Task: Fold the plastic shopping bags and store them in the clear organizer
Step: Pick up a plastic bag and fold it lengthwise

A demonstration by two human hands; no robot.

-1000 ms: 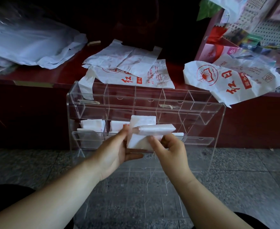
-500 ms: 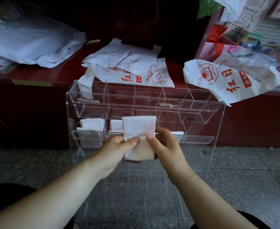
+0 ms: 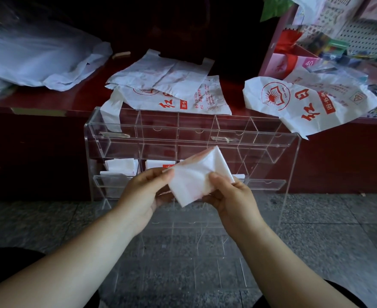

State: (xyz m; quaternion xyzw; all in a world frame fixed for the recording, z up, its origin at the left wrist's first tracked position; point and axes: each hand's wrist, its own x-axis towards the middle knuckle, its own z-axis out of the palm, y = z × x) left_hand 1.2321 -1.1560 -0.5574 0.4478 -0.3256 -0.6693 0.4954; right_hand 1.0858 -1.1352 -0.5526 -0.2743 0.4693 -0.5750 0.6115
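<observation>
Small shop — dark red counter [image 3: 38, 101], pegboard [image 3: 358, 38] of packaged goods, printed carrier bags [image 3: 305, 103].

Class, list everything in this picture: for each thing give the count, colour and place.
Folded bag: one, white, between both hands.
Organizer: one, clear, standing before the counter.
Stored bags: at least two, white, organizer's lower left compartments.
Loose bags: several, white with red print, on the counter.
Plastic sheet: one, pale, counter's left end.
Counter: one, dark red, behind the organizer.
Floor: one, grey, under the organizer.
Rack: one, pink, top right.
Left hand: one, fingers pinch the folded bag's left side.
Right hand: one, fingers pinch its right side.
</observation>
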